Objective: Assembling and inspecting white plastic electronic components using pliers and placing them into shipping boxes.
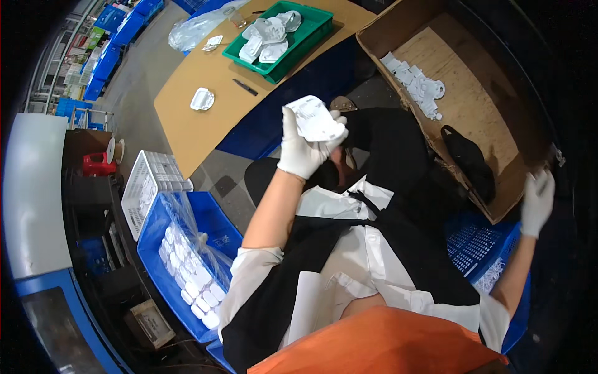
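Left hand point(302, 153) raised, right hand point(537, 204) outstretched

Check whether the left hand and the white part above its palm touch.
Touching. The head view shows the left hand holding the white part, thumb at one side and fingers against the other.

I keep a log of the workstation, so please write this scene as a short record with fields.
left hand: white-gloved left hand holds a white molded part
right hand: white-gloved right hand beside cardboard box; grip unclear
table: brown tabletop with green tray of white parts, slim dark tool, loose white piece
box contents: scattered white pieces
person's left: blue crate with many small white pieces and clear plastic film; white lattice basket beyond
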{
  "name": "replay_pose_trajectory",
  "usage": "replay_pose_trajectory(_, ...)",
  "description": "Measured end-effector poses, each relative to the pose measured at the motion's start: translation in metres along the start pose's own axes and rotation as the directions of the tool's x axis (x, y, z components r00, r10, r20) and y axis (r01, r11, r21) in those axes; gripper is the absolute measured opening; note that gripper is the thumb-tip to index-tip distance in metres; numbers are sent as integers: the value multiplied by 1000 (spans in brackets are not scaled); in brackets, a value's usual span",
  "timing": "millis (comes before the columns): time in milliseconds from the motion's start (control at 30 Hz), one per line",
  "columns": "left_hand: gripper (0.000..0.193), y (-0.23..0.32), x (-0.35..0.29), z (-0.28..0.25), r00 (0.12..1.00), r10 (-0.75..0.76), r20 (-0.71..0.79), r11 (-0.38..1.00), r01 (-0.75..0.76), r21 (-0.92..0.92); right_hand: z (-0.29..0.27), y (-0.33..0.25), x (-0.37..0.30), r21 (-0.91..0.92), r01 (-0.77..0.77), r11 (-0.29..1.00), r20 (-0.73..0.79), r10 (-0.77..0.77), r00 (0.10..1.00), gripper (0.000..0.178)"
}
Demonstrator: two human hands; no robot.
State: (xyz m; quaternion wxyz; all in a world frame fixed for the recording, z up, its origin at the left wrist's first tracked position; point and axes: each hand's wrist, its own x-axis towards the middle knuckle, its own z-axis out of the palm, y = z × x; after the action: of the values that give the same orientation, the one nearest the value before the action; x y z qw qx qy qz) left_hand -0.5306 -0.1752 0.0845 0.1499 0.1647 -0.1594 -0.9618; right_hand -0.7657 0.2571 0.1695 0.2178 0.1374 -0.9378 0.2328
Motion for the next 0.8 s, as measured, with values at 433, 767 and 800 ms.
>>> replay_pose_trajectory(433,44,94,192,-82,887,260,-382,912,-95,400,-119,132,-101,-524,-399,752,-407,190,893,46)
replay_pose_trajectory(767,50,14,50,-136,885,-105,-453,928,251,275,127,-90,55,159,43,986,326,-93,941,29)
replay_pose_trajectory(800,54,12,36,-138,887,-89,-453,938,228,262,176,-77,63,175,109,978,484,-182,856,31)
